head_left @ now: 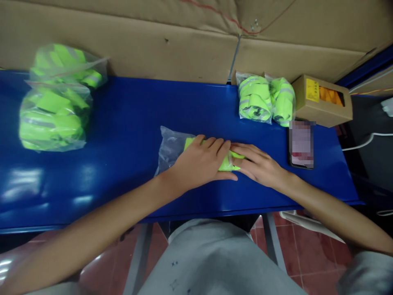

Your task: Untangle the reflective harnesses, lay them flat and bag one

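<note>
With my left hand [204,162] laid flat over the green bundle [225,164], near mid-table, and my right hand [260,167] at its right end, closure hidden, uneven pressure could unroll it.

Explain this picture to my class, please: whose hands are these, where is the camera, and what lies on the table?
There is no machine: one head-worn camera looks forward and down at the wearer's bare hands. On a blue table, the left hand lies over a clear plastic bag with neon yellow-green fabric; the right hand touches its right end. How firmly they grip is unclear. Two bagged neon bundles sit at left, two more at back right, beside a cardboard box and a phone.
</note>
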The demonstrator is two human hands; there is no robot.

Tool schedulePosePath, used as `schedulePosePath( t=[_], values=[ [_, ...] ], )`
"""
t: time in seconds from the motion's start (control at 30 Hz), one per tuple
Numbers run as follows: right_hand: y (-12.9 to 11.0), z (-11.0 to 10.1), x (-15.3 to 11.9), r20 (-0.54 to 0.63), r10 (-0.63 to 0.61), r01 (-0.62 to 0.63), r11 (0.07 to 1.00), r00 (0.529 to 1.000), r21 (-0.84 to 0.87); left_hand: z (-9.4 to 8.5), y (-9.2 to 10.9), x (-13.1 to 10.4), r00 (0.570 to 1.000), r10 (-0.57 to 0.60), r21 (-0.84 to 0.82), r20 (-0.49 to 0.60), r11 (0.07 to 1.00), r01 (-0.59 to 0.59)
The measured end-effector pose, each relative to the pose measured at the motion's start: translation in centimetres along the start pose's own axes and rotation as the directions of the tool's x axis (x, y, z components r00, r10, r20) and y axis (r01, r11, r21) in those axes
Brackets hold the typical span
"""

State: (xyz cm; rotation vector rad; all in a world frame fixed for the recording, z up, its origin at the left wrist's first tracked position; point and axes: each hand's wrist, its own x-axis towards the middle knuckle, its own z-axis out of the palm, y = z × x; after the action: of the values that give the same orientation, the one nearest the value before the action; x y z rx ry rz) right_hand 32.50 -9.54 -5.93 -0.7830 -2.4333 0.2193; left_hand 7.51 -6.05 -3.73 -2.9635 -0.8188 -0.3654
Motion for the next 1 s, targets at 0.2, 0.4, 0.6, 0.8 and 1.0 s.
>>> schedulePosePath(
  t=[0.2, 0.4, 0.6, 0.8, 1.0],
  values=[
    [-0.7, -0.2, 0.2, -0.001, 0.062, -0.062, 0.989, 0.998, 0.133, -0.6, -1.6, -2.2, 1.000, 0.007, -0.183, 0.013, 0.983, -0.004],
    [-0.8, -1.1, -0.4, 0.086, 0.013, -0.026, 0.988, 0.996, 0.154, -1.0, -3.8, -4.2, 0.984, -0.059, -0.251, 0.171, 0.963, 0.101],
    [-0.8, 0.1, -0.4, -0.005, -0.052, 0.052, 0.984, 0.999, 0.170, -1.2, -1.9, -2.6, 0.990, 0.080, -0.109, 0.114, 0.992, -0.068],
    [-2.3, 1.4, -0.4, -0.171, 0.146, -0.117, 0.979, 0.974, 0.167, -1.1, -0.2, -1.9, 0.998, 0.067, -0.068, 0.021, 0.995, -0.066],
    [-1.8, 0.0, -0.6, -0.057, -0.004, 0.011, 0.992, 0.998, 0.127, -0.7, -0.5, -2.6, 0.999, 0.039, -0.071, -0.032, 0.997, -0.041]
  ],
)
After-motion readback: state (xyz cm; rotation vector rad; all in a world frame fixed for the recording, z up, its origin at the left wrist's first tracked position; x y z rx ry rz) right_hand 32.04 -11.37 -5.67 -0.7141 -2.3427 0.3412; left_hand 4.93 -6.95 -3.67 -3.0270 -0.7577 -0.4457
